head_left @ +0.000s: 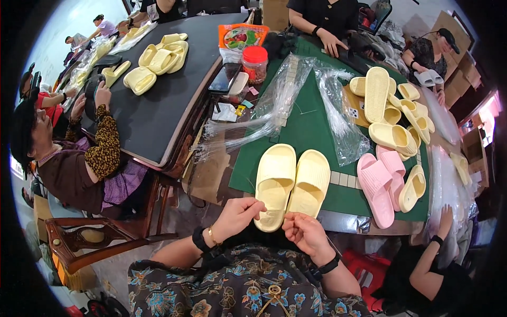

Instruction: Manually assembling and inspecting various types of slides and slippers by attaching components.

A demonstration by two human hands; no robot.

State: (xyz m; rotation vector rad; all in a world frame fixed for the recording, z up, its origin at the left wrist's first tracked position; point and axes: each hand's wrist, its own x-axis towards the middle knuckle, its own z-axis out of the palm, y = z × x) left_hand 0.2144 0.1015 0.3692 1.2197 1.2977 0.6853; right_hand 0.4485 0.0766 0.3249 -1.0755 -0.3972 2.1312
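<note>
Yellow slipper pair (291, 182) lies just ahead of both hands, long axes running away. Left hand (236, 215) pinches the left heel; right hand (302, 231) is curled, pinching something thin.

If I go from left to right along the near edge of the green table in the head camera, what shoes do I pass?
Pair of pale yellow slippers by the left hand and right hand → pink slippers → single yellow slipper.

Green-topped table (311, 132), pale yellow slipper pair (292, 182), pink slippers (381, 182), yellow slipper heap (393, 113), clear plastic bags (274, 108)
</note>
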